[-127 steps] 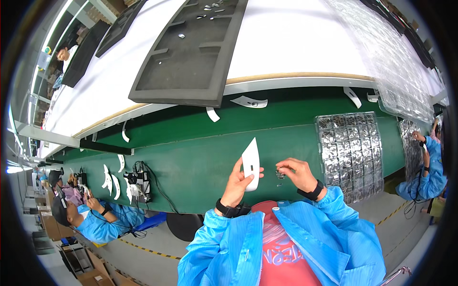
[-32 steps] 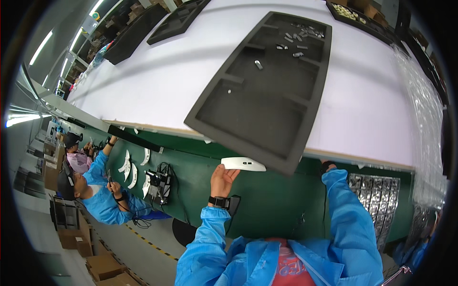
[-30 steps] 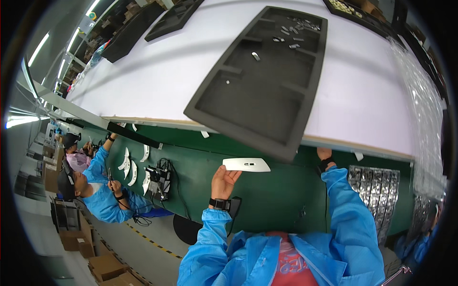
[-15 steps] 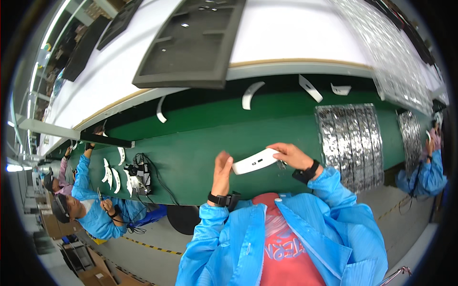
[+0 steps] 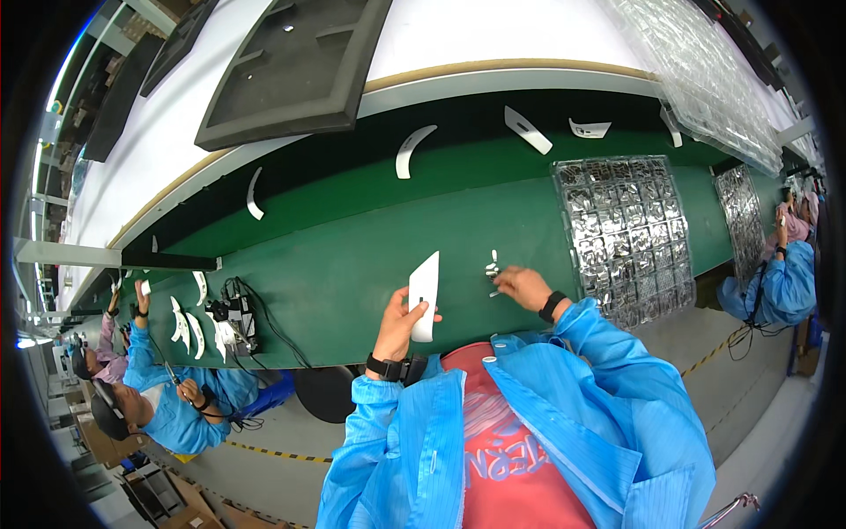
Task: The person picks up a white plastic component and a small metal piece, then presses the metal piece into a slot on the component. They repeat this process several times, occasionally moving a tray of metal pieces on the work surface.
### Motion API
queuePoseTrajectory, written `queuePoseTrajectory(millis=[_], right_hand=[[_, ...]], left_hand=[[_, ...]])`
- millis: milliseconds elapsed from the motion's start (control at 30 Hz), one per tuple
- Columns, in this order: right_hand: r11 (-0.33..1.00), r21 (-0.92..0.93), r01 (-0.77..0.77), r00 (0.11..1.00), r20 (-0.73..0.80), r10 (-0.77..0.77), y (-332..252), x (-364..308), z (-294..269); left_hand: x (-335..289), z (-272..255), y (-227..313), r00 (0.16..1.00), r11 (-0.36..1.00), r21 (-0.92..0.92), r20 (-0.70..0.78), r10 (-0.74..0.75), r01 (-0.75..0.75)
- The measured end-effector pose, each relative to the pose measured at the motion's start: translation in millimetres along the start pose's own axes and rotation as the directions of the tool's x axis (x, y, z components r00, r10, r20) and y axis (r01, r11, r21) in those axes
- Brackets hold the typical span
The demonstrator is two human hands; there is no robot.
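Note:
My left hand (image 5: pixel 398 326) is closed on a white curved plastic panel (image 5: pixel 425 286), held tilted up above the green work surface, thumb across its lower part. To its right my right hand (image 5: pixel 527 289) reaches down with fingertips pinched together at a little group of small white and dark parts (image 5: pixel 493 262) lying on the green surface. Whether a small part is between those fingertips is too small to make out.
Right of my hands lies a clear plastic tray (image 5: pixel 621 234) of shiny pieces in rows. White curved panels (image 5: pixel 411 152) stand along the far side, under a white shelf holding a dark foam tray (image 5: pixel 282 79). At left are a black device with cables (image 5: pixel 233 319) and a co-worker (image 5: pixel 167 388).
The white panel has gone from level between both hands to upright in my left hand alone. My right hand has let go of it and moved to the small parts. The view has shifted right.

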State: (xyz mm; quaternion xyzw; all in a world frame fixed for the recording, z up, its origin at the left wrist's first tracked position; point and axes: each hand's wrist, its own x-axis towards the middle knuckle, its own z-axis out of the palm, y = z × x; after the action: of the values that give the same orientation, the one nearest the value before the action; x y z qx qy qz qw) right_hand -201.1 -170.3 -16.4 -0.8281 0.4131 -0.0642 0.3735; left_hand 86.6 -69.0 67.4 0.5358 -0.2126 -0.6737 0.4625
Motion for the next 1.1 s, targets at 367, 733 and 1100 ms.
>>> queuePoseTrajectory(millis=[367, 733, 1100], right_hand=[[0.923, -0.364, 0.122, 0.966, -0.170, -0.195, 17, -11, 51], [0.981, 0.192, 0.019, 0.984, -0.180, 0.016, -19, -7, 25], [0.876, 0.345, 0.337, 0.939, -0.186, -0.288, -141, 3, -76]], left_hand=[[-15, 3, -14, 0.999, 0.995, -0.104, 0.054, 0.006, 0.000], [-12, 15, -4, 0.993, 0.994, -0.095, 0.100, 0.062, -0.052], [-5, 47, 15, 0.968, 0.985, 0.007, 0.190, 0.165, -0.170]])
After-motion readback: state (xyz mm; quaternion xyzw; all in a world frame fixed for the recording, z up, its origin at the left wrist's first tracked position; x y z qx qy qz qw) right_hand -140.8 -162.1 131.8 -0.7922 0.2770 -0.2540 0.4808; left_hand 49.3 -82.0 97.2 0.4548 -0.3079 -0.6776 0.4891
